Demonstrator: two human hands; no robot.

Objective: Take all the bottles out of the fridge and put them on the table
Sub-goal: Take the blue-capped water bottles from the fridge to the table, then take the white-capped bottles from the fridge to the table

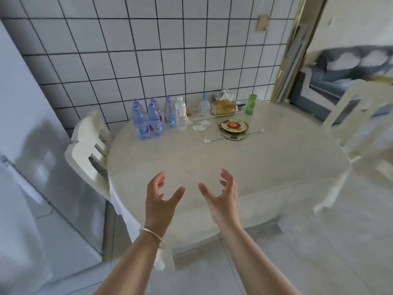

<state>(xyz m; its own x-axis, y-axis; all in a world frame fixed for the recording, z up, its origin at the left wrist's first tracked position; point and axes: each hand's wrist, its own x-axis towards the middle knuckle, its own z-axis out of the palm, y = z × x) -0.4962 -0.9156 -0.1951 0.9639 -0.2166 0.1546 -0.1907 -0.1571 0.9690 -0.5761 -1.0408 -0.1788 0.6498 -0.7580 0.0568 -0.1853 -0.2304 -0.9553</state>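
Note:
Several clear water bottles with blue caps (154,119) stand upright in a cluster at the far left of the round cream table (244,167), by the tiled wall. A white-capped bottle (181,112) stands to their right. The white fridge (36,158) is at the left with its doors closed. My left hand (160,200) and my right hand (222,198) hover over the table's near edge, palms facing each other, fingers spread, holding nothing.
A cream chair (89,145) sits between fridge and table, another chair (357,116) at the right. At the back of the table are a pump bottle (204,105), a tissue box (224,106), a green canister (251,104) and round coasters (232,126).

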